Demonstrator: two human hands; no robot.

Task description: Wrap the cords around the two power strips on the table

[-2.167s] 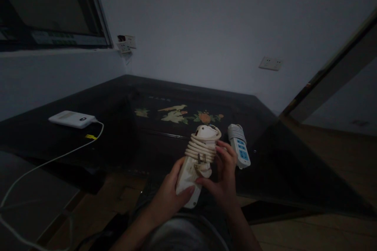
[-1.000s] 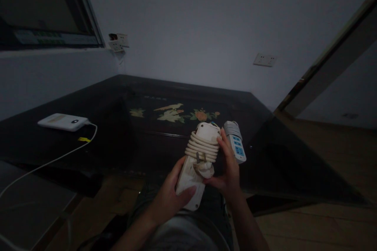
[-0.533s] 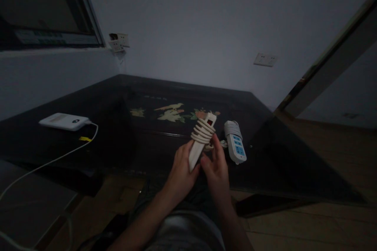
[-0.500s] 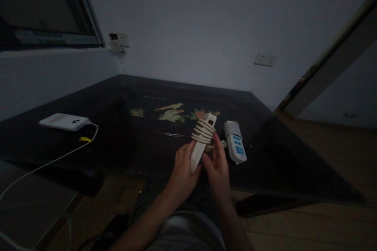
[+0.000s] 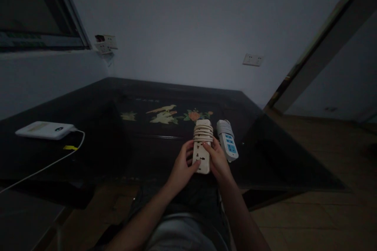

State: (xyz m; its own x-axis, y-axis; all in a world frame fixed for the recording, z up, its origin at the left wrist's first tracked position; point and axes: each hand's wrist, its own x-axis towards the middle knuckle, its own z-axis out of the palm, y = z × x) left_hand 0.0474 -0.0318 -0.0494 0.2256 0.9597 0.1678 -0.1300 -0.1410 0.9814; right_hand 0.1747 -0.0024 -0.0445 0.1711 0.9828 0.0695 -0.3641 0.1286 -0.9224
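Note:
Between both hands I hold a white power strip (image 5: 202, 157), its socket face turned up toward me. Its cord (image 5: 203, 133) is wound in several loops around the far end. My left hand (image 5: 184, 166) grips the left side, with the thumb on the socket face. On the right side, my right hand (image 5: 218, 159) is closed on the strip, its thumb just below the cord loops. A second power strip (image 5: 228, 145), white with blue sockets and its own wound cord, lies on the table just right of my right hand.
The dark table (image 5: 141, 157) bears a painted bird and flowers (image 5: 165, 114). At its left lies a white power bank (image 5: 45, 130) with a cable (image 5: 55, 160) running off the edge. Wall sockets (image 5: 252, 60) are behind, and a loose socket box (image 5: 103, 47) hangs at the left.
The held power strip has turned from its edge to show its socket face. My right hand has closed onto its right side. The view has shifted slightly to the right.

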